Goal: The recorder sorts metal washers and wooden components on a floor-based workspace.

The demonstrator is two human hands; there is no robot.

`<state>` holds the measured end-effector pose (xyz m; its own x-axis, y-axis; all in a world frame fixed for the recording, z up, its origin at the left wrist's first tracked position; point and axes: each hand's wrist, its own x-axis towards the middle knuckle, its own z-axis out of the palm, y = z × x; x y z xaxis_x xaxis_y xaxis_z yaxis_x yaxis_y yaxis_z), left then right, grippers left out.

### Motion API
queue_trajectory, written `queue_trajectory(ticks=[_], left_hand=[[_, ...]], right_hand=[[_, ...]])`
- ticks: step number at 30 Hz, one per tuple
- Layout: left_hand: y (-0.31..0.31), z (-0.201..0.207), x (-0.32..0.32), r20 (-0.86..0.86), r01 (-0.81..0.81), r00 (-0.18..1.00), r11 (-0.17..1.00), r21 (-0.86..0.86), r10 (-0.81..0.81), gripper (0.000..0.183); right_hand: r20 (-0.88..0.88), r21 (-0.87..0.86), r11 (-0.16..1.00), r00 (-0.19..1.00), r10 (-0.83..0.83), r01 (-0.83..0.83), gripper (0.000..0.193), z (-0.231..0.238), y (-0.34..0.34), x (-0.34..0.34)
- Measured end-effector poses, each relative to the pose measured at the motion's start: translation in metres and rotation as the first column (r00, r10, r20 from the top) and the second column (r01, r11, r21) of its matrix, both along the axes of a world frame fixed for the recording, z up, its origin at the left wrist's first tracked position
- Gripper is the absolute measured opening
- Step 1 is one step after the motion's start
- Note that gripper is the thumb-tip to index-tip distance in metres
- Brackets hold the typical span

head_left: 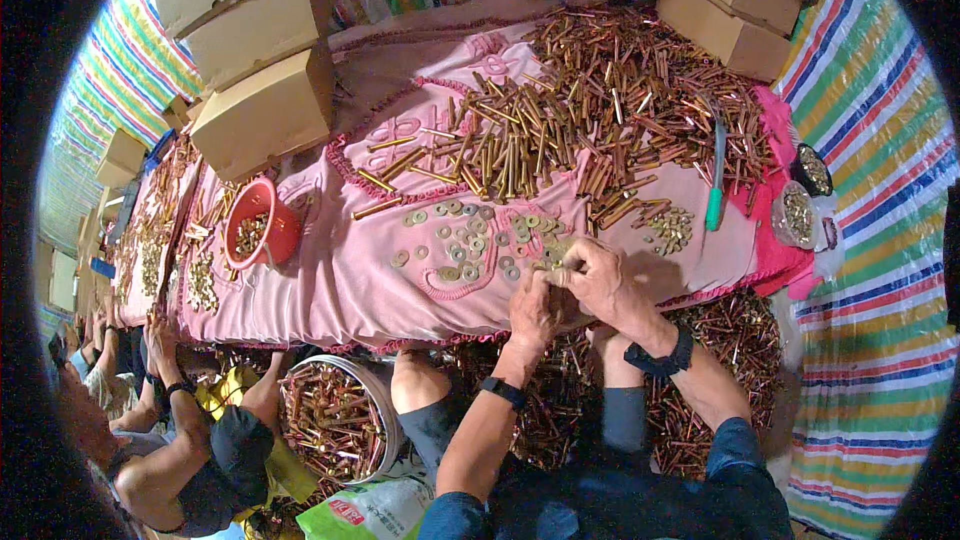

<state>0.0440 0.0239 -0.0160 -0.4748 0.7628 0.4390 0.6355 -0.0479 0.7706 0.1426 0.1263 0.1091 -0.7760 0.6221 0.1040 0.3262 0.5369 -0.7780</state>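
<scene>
My left hand (535, 308) and my right hand (602, 282) meet over the front of a pink cloth (350, 285). Both are closed, thumbs and fingertips pressed together; whatever they grip is too small and covered to make out. Just beyond them, flat round metal washers (465, 240) lie scattered, some nearly touching my fingers. To the right of the washers sits a small heap of brass-coloured nuts (672, 230). Farther back spreads a large pile of gold-coloured metal bolts or sleeves (610, 105), their exact kind unclear.
A red plastic tub (285, 230) of small metal parts stands at left. A green-handled tool (714, 205) lies at right, near a clear bowl (797, 215). Cardboard boxes (270, 115) rise behind. Below is a white bucket (385, 410) of metal pieces; another person's hand (160, 345) works far left.
</scene>
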Motion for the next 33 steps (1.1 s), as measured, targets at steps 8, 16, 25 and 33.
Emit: queue_trajectory(ticks=[8,16,25,33], left_hand=[[0.002,-0.005,-0.002,0.081,0.034,0.996,0.998,0.059,-0.039,0.029],[-0.002,-0.007,-0.003,-0.001,0.035,0.999,0.999,-0.022,-0.035,0.024],[-0.002,0.024,-0.002,0.022,0.146,0.989,0.989,0.023,-0.147,0.025],[-0.02,0.047,-0.012,0.013,0.299,0.954,0.952,-0.066,-0.298,0.037]], right_hand=[[-0.078,0.174,0.983,0.994,0.078,-0.063,0.028,-0.005,0.004,0.003],[-0.104,0.205,0.979,0.994,0.046,-0.024,0.03,0.002,-0.002,0.003],[0.015,0.13,0.991,1.0,0.009,-0.011,0.03,-0.019,0.029,0.003],[0.054,0.521,0.851,0.993,-0.107,0.064,0.034,-0.042,0.09,-0.091]])
